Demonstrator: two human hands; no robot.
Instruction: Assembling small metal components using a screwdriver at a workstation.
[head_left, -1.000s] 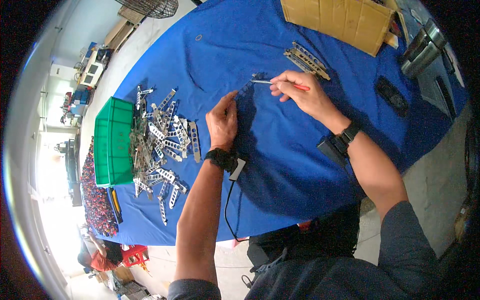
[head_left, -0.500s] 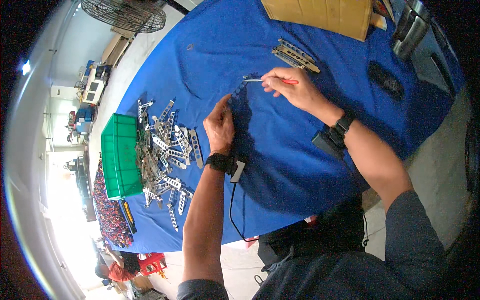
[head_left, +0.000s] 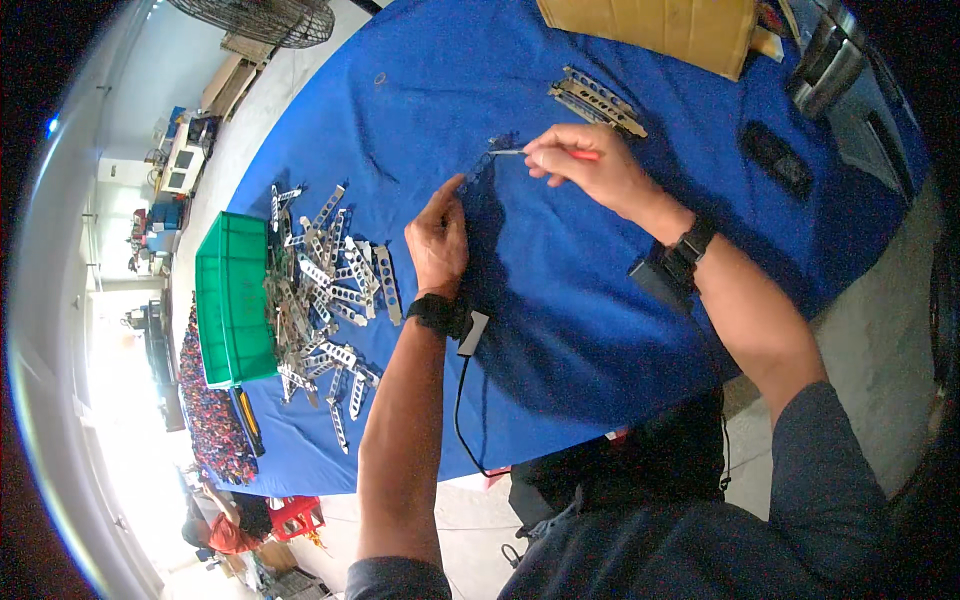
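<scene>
Perforated strip (head_left: 478,174): slim, round holes, metallic look, between tabletop (head_left: 580,325) middle and far edge, on creased blue cloth. Left hand (head_left: 437,242) closed on near end; right hand (head_left: 588,165) grips red-handled tool (head_left: 510,152), thin metal shaft, tip at far end, contact too small to tell. Flat silvery brackets (head_left: 316,272) heaped beside ribbed green plastic crate (head_left: 235,300), left edge.

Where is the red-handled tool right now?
In the head view, the red-handled tool is in the right hand, above the picture's centre and slightly right, its tip by the far end of the holed strip at the left hand.
</scene>
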